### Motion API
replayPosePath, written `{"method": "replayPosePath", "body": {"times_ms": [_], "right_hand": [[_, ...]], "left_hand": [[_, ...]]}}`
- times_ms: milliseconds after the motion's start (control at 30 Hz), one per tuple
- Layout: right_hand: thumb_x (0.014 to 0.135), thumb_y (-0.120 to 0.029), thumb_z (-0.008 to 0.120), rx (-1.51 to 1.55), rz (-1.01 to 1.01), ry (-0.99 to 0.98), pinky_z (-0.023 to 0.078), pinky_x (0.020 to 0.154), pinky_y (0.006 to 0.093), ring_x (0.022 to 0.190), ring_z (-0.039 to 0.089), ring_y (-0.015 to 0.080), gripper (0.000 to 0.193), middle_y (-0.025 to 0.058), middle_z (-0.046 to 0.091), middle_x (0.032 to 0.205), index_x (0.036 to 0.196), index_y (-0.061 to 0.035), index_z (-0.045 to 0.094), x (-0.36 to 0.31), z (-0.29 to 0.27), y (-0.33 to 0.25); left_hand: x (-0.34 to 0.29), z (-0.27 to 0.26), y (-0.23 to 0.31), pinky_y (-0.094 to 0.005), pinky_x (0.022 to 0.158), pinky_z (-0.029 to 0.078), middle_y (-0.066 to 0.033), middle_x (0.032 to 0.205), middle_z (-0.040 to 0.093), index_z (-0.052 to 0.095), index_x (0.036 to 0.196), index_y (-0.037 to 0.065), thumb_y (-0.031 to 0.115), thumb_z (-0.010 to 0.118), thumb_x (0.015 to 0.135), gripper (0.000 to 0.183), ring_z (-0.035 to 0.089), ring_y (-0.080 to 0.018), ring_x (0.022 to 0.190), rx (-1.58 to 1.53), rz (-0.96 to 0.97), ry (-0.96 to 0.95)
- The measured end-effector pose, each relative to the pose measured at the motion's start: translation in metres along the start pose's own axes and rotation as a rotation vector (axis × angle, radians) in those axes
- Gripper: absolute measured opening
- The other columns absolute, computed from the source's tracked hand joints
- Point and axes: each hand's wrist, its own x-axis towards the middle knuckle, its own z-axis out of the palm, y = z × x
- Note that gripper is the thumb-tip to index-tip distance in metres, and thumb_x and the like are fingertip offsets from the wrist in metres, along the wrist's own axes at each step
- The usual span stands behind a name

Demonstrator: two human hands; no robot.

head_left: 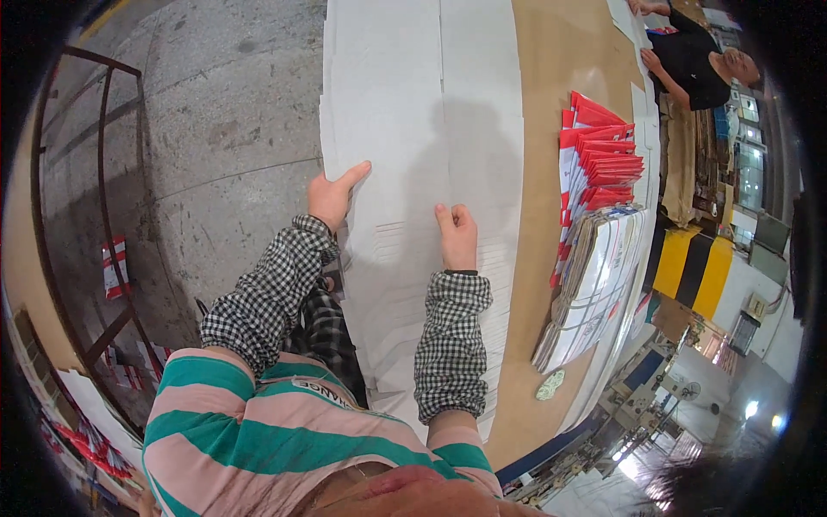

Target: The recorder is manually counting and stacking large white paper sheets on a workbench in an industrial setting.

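Gripping the near-left edge of the white sheets (405, 129), the left hand (332, 196) has its fingers clamped on it, thumb on top. The right hand (457, 234) lies flat mid-stack, fingers together. Bare brown worktop (560, 69) runs right of the stack, up to red folders (599, 155).

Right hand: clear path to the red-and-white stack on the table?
Probably yes. The right hand rests on the white sheets; only bare brown table lies between it and the red-and-white stack.
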Motion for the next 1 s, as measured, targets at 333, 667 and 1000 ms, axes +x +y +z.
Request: {"method": "replayPosePath", "body": {"times_ms": [333, 667, 1000], "right_hand": [[0.079, -0.028, 0.065, -0.153, 0.133, 0.039, 0.026, 0.050, 0.0220, 0.059, 0.029, 0.0061, 0.037, -0.0042, 0.035, 0.061, 0.064, -0.0045, 0.041, -0.014, -0.007, -0.023], [0.079, -0.026, 0.066, -0.036, 0.085, 0.069, 0.024, 0.049, 0.0231, 0.057, 0.025, 0.0064, 0.042, -0.0050, 0.028, 0.060, 0.061, -0.0079, 0.032, -0.023, -0.004, -0.019], [0.081, -0.024, 0.064, -0.073, 0.059, 0.034, 0.023, 0.049, 0.0237, 0.058, 0.023, 0.0068, 0.043, -0.0049, 0.023, 0.062, 0.063, -0.0086, 0.028, -0.013, 0.000, -0.001]], "left_hand": [[-0.001, -0.002, -0.007, -0.0299, 0.077, 0.047, -0.0150, 0.097, 0.064, 0.058, 0.102, -0.006, 0.033, 0.072, 0.070, 0.052, 0.061, -0.0209, 0.088, 0.329, 0.234, 0.068], [-0.005, 0.001, 0.000, -0.0300, 0.077, 0.047, -0.0152, 0.097, 0.063, 0.057, 0.102, -0.006, 0.033, 0.072, 0.069, 0.053, 0.061, -0.0212, 0.089, 0.317, 0.198, 0.088], [0.001, -0.003, -0.012, -0.0305, 0.077, 0.047, -0.0154, 0.096, 0.064, 0.058, 0.100, -0.006, 0.034, 0.073, 0.068, 0.054, 0.062, -0.0215, 0.087, 0.307, 0.186, 0.111]]}}
